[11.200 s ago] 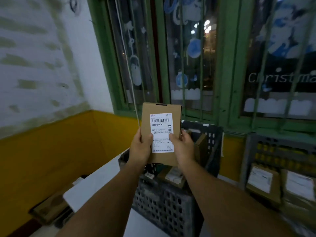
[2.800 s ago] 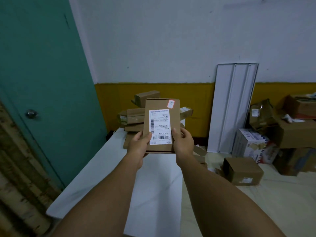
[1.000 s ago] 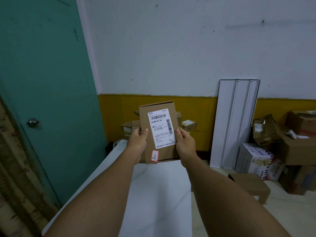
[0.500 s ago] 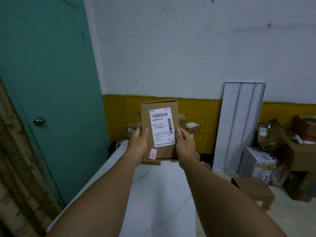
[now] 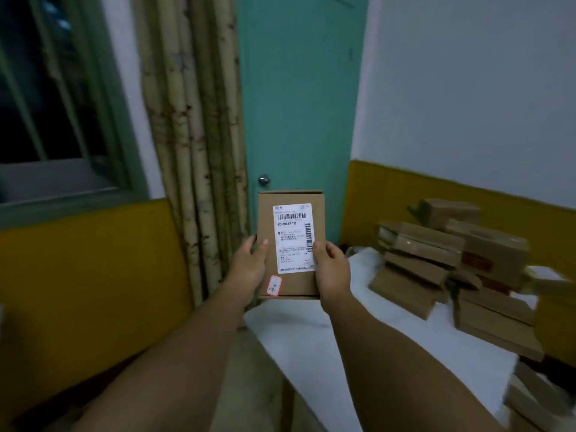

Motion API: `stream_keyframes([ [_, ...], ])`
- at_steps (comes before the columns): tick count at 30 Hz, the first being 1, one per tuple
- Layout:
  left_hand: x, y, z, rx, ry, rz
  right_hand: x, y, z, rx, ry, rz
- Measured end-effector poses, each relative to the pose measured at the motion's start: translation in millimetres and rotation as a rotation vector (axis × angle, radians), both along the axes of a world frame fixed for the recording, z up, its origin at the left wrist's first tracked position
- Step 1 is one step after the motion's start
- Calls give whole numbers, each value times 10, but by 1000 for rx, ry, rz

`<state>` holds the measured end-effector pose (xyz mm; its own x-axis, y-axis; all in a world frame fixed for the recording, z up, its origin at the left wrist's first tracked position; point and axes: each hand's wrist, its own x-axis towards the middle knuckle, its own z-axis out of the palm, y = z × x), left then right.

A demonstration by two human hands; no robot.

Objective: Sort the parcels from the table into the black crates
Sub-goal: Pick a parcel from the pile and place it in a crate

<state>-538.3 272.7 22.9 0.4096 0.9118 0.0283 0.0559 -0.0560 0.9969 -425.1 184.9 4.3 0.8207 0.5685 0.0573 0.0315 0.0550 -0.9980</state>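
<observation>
I hold a flat brown cardboard parcel upright at chest height, its white shipping label and a small red-edged sticker facing me. My left hand grips its left edge and my right hand grips its right edge. A heap of similar brown parcels lies on the white table to my right. No black crate is in view.
A teal door with a round knob stands straight ahead behind the parcel. Bamboo poles lean beside it, and a green-framed window fills the left. The wall below is yellow. Bare floor lies left of the table.
My view has swung left: the door now sits in the middle, the parcel heap has shifted to the right, and the window has come into sight. Both hands still hold the same parcel.
</observation>
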Motion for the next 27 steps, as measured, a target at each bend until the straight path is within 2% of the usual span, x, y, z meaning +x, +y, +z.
stream_keyframes([
  [3,-791,133,-71,13,51,202,-605,416,-98,-32,31,212],
  [7,-2170,108,-259,-48,105,515,-1860,789,-270,-75,37,533],
  [11,-3475,-100,-390,-68,138,777,-3145,910,-342,-80,69,757],
  [19,-6100,-819,-447,-121,165,1200,-5892,705,-364,-102,43,1176],
  [23,-7189,-1107,-368,-130,95,1334,-7086,567,-308,-88,50,1307],
  [27,-8164,-1408,-259,-94,161,1469,-8176,378,-240,-76,90,1441],
])
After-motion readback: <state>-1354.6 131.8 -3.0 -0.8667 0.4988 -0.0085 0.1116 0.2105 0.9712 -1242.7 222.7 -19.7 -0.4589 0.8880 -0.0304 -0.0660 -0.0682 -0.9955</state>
